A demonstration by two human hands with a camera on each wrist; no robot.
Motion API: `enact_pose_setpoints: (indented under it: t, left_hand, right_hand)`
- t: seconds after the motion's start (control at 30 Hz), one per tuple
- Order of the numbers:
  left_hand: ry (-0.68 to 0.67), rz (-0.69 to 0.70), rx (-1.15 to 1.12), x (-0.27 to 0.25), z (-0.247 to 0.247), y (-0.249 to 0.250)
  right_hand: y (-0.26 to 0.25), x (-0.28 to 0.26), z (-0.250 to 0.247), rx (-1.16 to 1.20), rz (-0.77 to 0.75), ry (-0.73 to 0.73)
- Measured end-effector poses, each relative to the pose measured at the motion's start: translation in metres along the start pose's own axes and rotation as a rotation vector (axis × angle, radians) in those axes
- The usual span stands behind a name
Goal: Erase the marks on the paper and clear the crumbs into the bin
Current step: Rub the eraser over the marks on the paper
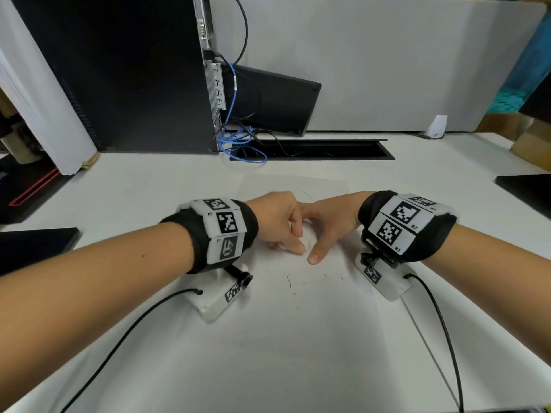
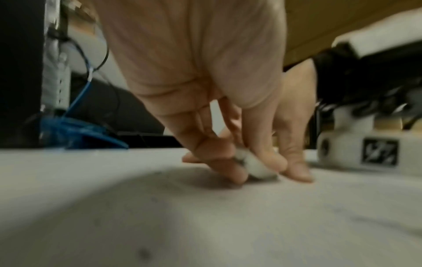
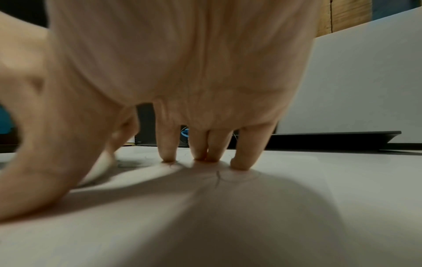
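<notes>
A white sheet of paper (image 1: pixel 298 323) lies on the white desk in front of me. My left hand (image 1: pixel 283 225) pinches a small white eraser (image 2: pixel 258 167) between thumb and fingers and presses it onto the paper. My right hand (image 1: pixel 325 225) lies just to its right, its straight fingers (image 3: pixel 242 159) spread and pressing the sheet down, thumb touching the paper beside the eraser (image 1: pixel 307 239). Thin pencil marks (image 3: pixel 218 178) run under and before the right fingertips. Dark eraser crumbs (image 1: pixel 293 286) are scattered on the paper nearer to me. No bin is in view.
A black computer tower (image 1: pixel 125 73) with blue cables (image 1: pixel 238 144) stands at the back left, next to a cable slot (image 1: pixel 313 149) in the desk. Dark flat objects lie at the left (image 1: pixel 35 245) and right (image 1: pixel 527 192) edges. A white partition (image 1: pixel 387 61) closes the back.
</notes>
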State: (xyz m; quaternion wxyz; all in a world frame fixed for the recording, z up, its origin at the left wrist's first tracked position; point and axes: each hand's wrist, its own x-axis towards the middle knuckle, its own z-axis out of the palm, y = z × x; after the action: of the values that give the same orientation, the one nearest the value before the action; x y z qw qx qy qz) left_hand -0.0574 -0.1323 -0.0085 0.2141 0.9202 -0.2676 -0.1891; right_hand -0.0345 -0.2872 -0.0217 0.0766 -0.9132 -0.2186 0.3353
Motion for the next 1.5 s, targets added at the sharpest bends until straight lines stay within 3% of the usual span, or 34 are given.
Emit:
enact_pose_setpoints:
  t: [0.07, 0.17, 0.3, 0.4, 0.47, 0.6, 0.8, 1.0, 1.13, 1.27, 1.37, 1.5]
  left_hand:
    - [-0.017, 0.009, -0.014, -0.005, 0.001, 0.000]
    - [0.131, -0.004, -0.031, -0.005, -0.013, -0.008]
    - [0.150, -0.037, -0.119, -0.005, -0.019, -0.017]
    - [0.168, -0.039, -0.237, -0.002, -0.017, -0.016]
    - [0.143, -0.036, -0.276, 0.000, -0.014, -0.014]
    - [0.084, -0.049, -0.168, 0.000, -0.006, -0.014]
    - [-0.252, -0.054, 0.307, -0.001, 0.002, -0.008]
    - [-0.263, -0.116, 0.417, 0.000, 0.004, -0.008]
    - [-0.272, -0.140, 0.433, 0.001, 0.005, -0.008]
    - [-0.276, -0.154, 0.424, 0.000, 0.005, -0.006]
    - [-0.276, -0.155, 0.434, 0.000, 0.004, -0.004]
    - [-0.283, -0.157, 0.443, -0.002, 0.004, -0.003]
  right_hand:
    - [0.000, -0.001, 0.001, -0.007, 0.003, 0.007]
    - [-0.005, -0.014, -0.003, -0.039, 0.011, 0.077]
    - [-0.009, -0.033, -0.011, 0.134, -0.020, 0.329]
    - [-0.017, -0.036, -0.010, 0.313, -0.064, 0.397]
    - [-0.020, -0.031, -0.007, 0.306, -0.072, 0.433]
    - [-0.016, -0.030, -0.006, 0.212, 0.011, 0.429]
    - [-0.004, -0.036, 0.001, 0.244, 0.096, 0.362]
    - [-0.013, -0.040, 0.008, 0.378, -0.044, 0.181]
    - [-0.010, -0.036, 0.007, 0.337, -0.023, 0.334]
    - [-0.013, -0.037, 0.013, 0.372, -0.059, 0.260]
    - [-0.011, -0.038, 0.009, 0.328, -0.015, 0.390]
    - [-0.012, -0.040, 0.014, 0.372, -0.037, 0.298]
